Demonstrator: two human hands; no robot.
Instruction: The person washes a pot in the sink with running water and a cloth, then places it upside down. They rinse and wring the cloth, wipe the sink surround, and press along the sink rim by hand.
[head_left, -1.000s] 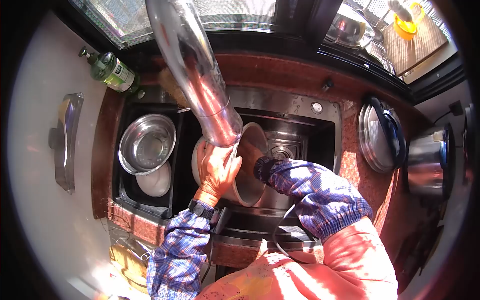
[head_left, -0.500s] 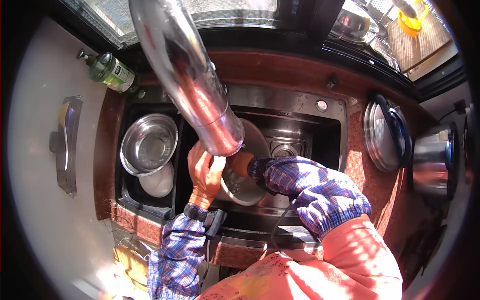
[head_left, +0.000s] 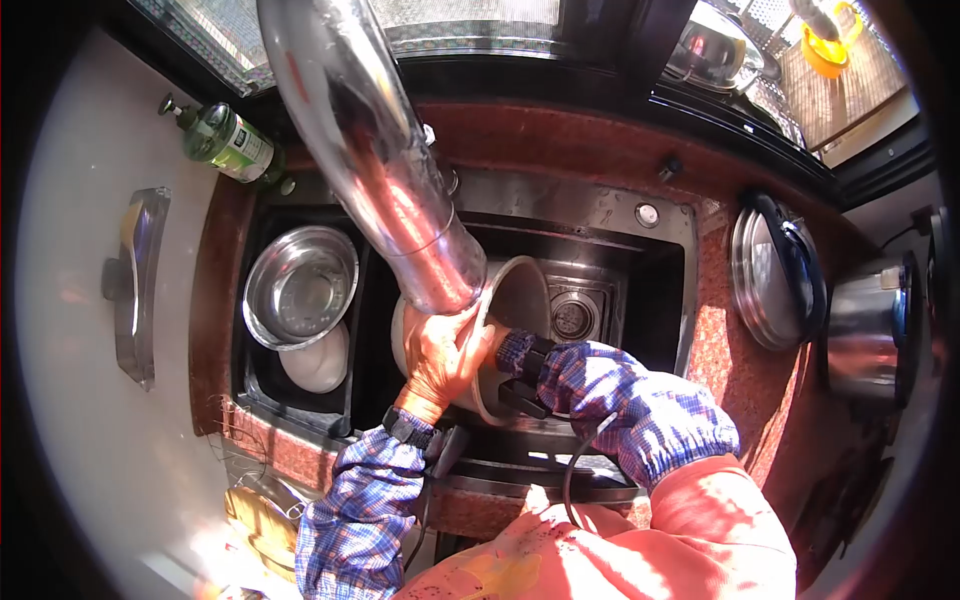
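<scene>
A deep round grey pot (head_left: pixel 524 290) lies tilted in the right basin of the sink, its opening turned to the right. My left hand (head_left: pixel 443 352) grips the pot from outside at its left wall and rim, just under the end of the thick chrome faucet (head_left: pixel 425 240). Into the opening reaches my right hand (head_left: pixel 497 343); its fingers are hidden by the rim and my left hand, so what they hold does not show. The sink drain (head_left: pixel 574 316) lies to the right of the pot.
In the left basin sit a steel bowl (head_left: pixel 262 305) and a white rounded dish (head_left: pixel 318 362). A green pump bottle (head_left: pixel 232 145) stands at the back left. On the right counter are a pot lid (head_left: pixel 750 270) and a steel pot (head_left: pixel 865 330).
The pot has tipped over, its opening swinging round to the right. My left hand has moved slightly right and down along it; my right hand stays at the opening.
</scene>
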